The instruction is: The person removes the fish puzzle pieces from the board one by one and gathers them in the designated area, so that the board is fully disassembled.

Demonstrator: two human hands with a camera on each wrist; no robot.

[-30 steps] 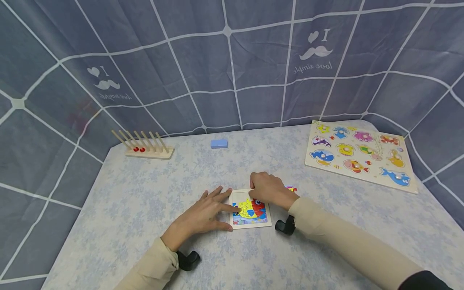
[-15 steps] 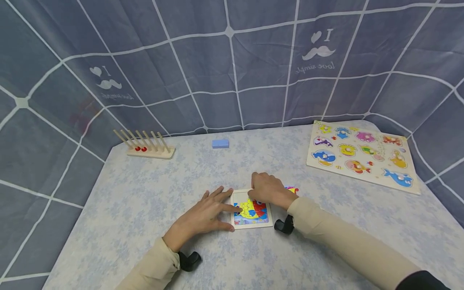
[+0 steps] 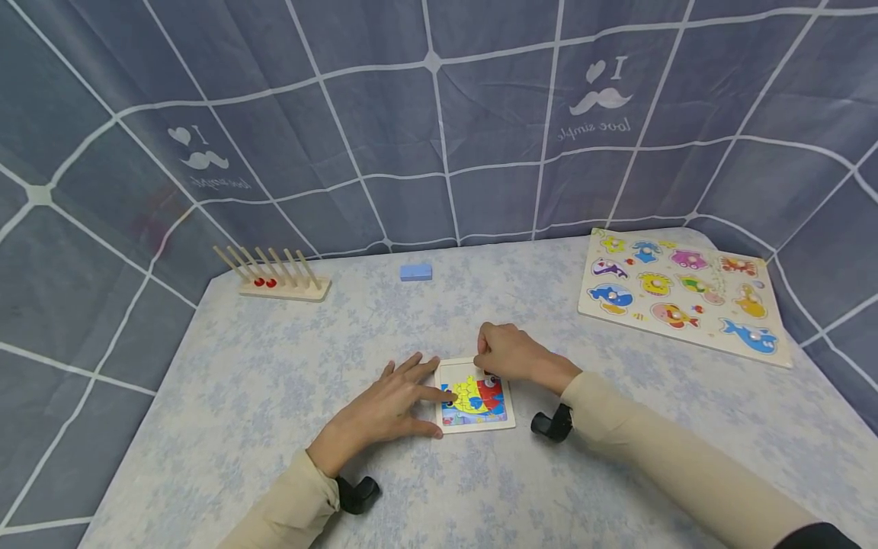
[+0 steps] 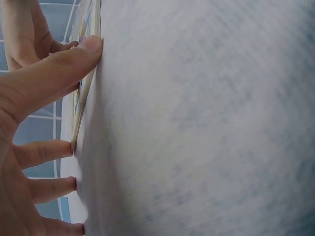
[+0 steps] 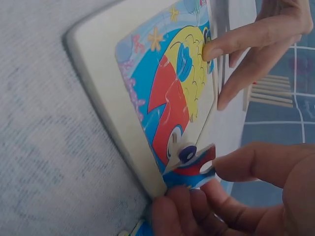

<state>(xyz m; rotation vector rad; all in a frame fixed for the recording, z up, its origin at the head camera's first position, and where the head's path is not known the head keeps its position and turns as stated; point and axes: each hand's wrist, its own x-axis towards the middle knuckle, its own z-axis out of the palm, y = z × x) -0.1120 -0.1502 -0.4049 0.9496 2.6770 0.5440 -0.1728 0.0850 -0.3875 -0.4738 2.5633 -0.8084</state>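
Observation:
A small jigsaw puzzle in a pale wooden frame (image 3: 478, 428) lies on the table, its picture a yellow and red fish. My left hand (image 3: 384, 408) is spread along its left side; one fingertip presses the fish and the thumb touches the frame's edge. In the left wrist view, the thumb (image 4: 74, 61) lies along that edge. At the upper right corner is my right hand (image 3: 517, 354). It pinches a puzzle piece (image 5: 189, 169) with blue and red print, tilted up over the puzzle. The puzzle's upper strip is bare board. A blue piece (image 5: 142, 229) shows partly below my right fingers.
A peg puzzle board (image 3: 686, 301) with animal shapes lies at the back right. A wooden stand with upright pegs (image 3: 284, 290) and two red beads is at the back left. A blue block (image 3: 415, 273) sits near the back edge, before a grey checked curtain (image 3: 494, 107).
My right hand has shifted a little to the right and back, and its wrist now covers the loose colourful piece seen beside it before. The left hand stays on the puzzle.

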